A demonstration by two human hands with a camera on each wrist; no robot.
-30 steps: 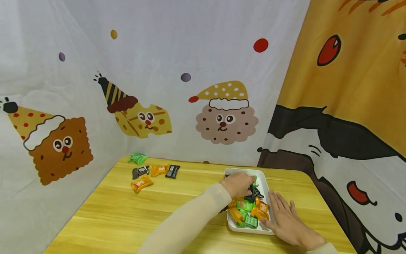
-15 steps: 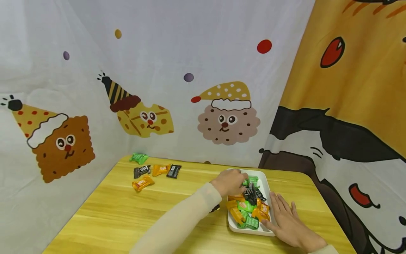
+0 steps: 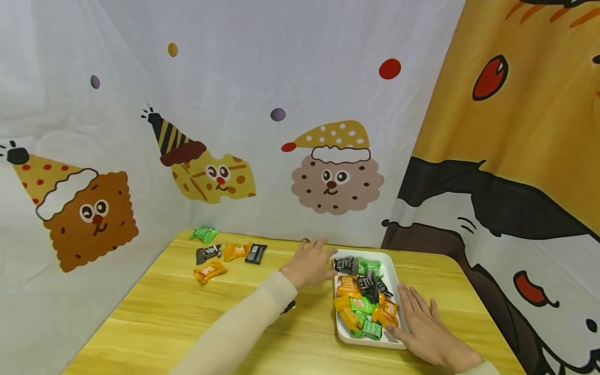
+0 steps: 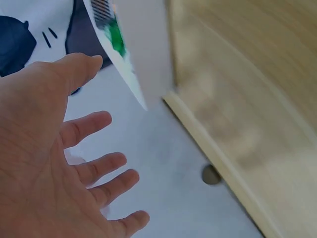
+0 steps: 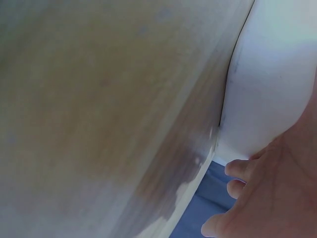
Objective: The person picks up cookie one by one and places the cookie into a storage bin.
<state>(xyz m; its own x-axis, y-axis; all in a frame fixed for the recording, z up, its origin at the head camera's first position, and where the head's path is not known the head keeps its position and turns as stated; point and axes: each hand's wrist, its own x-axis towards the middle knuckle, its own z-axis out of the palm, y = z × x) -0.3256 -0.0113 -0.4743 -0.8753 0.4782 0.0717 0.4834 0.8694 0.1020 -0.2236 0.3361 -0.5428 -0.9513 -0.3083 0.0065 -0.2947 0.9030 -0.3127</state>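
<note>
In the head view my left hand point(image 3: 309, 264) is over the table just left of a white tray point(image 3: 388, 271). Its fingers are spread and hold nothing; the left wrist view shows the bare palm too. Several wrapped candies lie in the tray: black point(image 3: 346, 265) at the back left, green point(image 3: 372, 266) beside it, more black point(image 3: 369, 286) in the middle, orange point(image 3: 348, 285) and green point(image 3: 372, 329) toward the front. My right hand point(image 3: 426, 328) lies along the tray's right side with straight fingers, its thumb at the rim.
At the table's back left lie a green candy point(image 3: 203, 234), two black candies point(image 3: 208, 254) and two orange candies point(image 3: 209, 271). A white curtain point(image 3: 225, 67) with cartoon prints hangs right behind the wooden table point(image 3: 154, 323).
My left hand has come out of the tray and moved left, its fingers now spread. The candies at the tray's back left are uncovered. My right hand stays at the tray's side.
</note>
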